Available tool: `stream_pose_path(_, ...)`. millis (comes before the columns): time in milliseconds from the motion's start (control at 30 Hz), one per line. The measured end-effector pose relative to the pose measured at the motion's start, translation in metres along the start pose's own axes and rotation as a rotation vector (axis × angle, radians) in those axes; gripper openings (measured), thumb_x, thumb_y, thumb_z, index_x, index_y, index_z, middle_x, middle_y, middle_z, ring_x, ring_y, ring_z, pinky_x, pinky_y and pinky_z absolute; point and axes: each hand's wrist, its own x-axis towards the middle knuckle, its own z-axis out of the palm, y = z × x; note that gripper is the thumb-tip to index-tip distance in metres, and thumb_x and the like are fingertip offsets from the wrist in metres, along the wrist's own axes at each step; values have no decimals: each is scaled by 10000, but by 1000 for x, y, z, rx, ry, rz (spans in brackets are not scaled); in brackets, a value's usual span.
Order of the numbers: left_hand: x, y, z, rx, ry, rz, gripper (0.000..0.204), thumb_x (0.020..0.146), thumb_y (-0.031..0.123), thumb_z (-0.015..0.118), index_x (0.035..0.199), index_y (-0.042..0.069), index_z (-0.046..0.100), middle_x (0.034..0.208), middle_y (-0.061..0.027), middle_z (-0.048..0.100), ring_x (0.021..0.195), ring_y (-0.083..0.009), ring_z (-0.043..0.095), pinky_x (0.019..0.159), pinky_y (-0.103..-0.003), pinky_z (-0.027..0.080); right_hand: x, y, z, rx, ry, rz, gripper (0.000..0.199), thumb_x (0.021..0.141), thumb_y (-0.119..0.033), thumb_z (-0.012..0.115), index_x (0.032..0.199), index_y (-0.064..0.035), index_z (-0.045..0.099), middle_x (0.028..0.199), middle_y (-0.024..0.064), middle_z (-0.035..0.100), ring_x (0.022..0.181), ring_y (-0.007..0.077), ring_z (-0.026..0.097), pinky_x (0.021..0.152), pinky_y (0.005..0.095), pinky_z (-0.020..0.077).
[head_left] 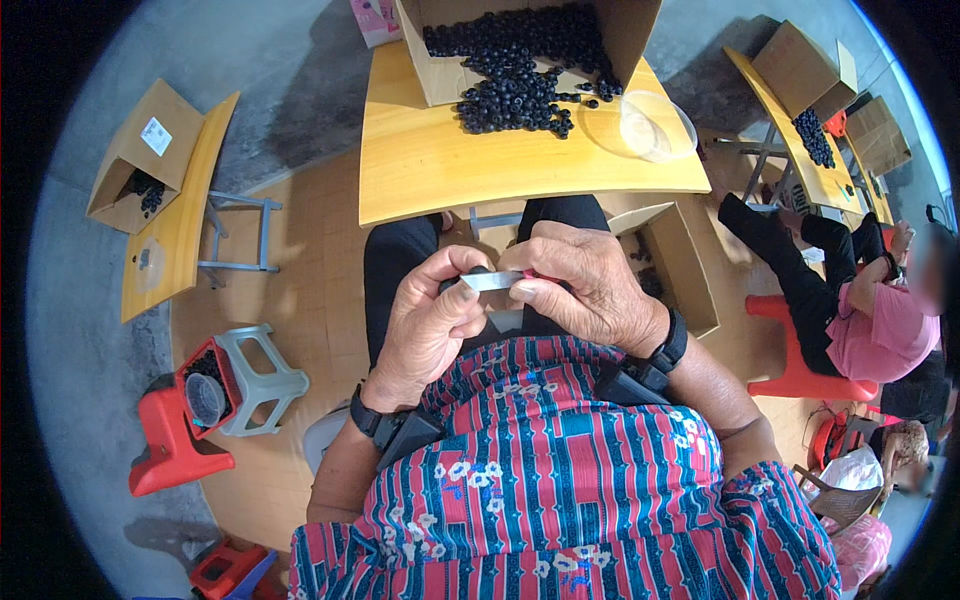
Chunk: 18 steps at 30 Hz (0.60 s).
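Both hands meet in front of my lap, below the near edge of the yellow table (430,185). My left hand (420,320) is closed, pinching a small black round piece (478,270) that its fingers partly hide. My right hand (592,285) grips a knife with a flat, pale blade (492,281); a bit of its red handle shows between the fingers. The blade points left, its tip at the black piece and my left fingertips. Many similar black round pieces (515,95) spill out of a cardboard box (630,40) onto the table.
A clear plastic bowl (680,135) sits at the table's right. An open carton (695,265) stands on the floor to my right. At left are another table (200,180), a grey-green stool (265,375) and a red tray (225,360). A person in pink (880,330) sits at right.
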Motion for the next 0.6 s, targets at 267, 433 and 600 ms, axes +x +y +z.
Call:
stream_pose_path(267,-1,0,-2,11,-52,15,272,899,213,657,1063,18,560,868,17,542,618,7,394,499,-137,331,0,-2,-1,21,-9,-22,251,874,-271,621,936,-29,642,714,96,542,623,250,540,561,356,426)
stream_pose_path(433,-1,0,-1,25,-49,32,273,895,210,662,1056,15,558,881,14,543,613,5,388,501,-138,329,-1,-1,-1,26,-13,-28,244,873,-266,626,944,-33,648,700,90,534,611,242,533,550,353,419)
stream_pose_path(600,-1,0,-1,27,-52,28,272,895,209,662,1055,15,558,888,11,543,609,4,382,500,-141,328,-1,-2,-1,49,0,-30,224,877,-246,624,946,-35,653,695,87,534,609,239,531,550,347,416)
